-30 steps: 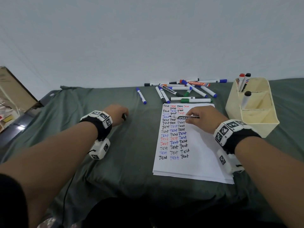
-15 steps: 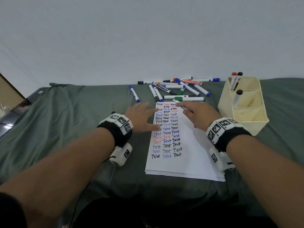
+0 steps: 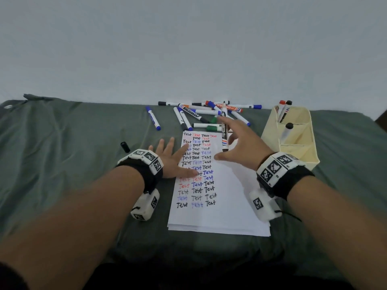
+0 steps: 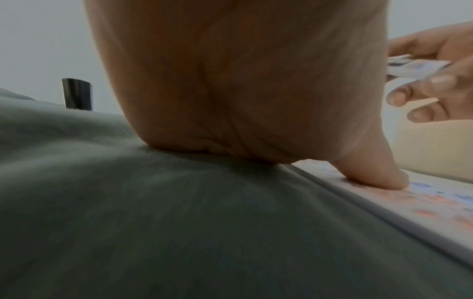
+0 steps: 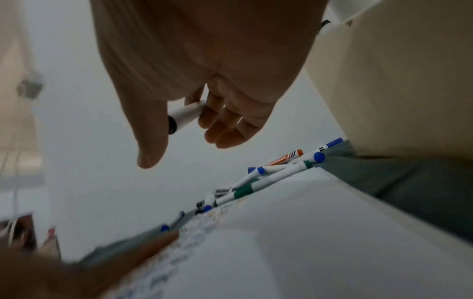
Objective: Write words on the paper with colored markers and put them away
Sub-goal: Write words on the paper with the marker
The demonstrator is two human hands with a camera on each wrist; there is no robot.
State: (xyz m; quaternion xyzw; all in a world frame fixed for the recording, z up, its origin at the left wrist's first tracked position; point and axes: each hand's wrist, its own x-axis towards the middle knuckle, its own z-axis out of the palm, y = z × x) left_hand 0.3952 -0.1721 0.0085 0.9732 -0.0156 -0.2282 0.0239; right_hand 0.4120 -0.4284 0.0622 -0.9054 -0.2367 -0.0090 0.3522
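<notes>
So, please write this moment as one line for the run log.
left hand: flat, presses paper | right hand: holds uncapped marker above paper | black cap: on cloth | organizer: three markers

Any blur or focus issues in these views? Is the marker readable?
Head view: dim, even light; right hand and its marker slightly motion-blurred, paper text legible. Left wrist: palm fills frame, soft focus. Right wrist: smeared, marker print unreadable.

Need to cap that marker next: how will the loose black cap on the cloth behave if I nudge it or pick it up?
The black cap is a small cylinder lying on its side, so it will probably roll, though the wrinkled green cloth should slow it. It looks light, smooth plastic; likely slippery, so pinch across its sides.
</notes>
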